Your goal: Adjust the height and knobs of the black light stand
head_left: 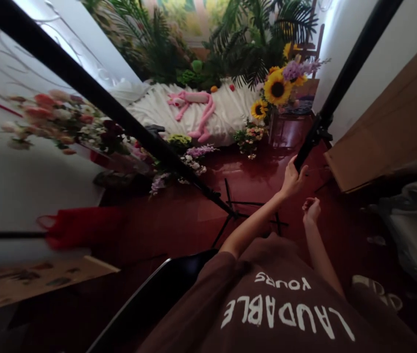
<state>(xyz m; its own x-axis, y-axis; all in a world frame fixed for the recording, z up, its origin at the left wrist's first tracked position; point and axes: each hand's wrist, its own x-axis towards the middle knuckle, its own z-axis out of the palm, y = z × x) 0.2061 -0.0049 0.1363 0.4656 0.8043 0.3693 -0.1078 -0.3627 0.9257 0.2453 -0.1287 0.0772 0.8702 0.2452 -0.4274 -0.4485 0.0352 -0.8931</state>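
My left hand (292, 179) is wrapped round the lower part of a black stand pole (350, 68), which slants up to the top right. A clamp knob (322, 127) sits on that pole just above the hand. Below and to the right of it, my right hand (311, 210) hangs apart from the pole with its fingers curled in, and nothing shows in them. A second black stand (120, 115) crosses from the top left, its tripod legs (235, 214) spread on the floor ahead of me.
A pink plush toy (197, 98) lies on white draped cloth (226, 113) among sunflowers (276, 89) and palm leaves. Pink flowers (46, 110) stand at left, above a red bag (79, 225). A brown board (385, 113) leans at right, near slippers (376, 289) on the dark red floor (157, 215).
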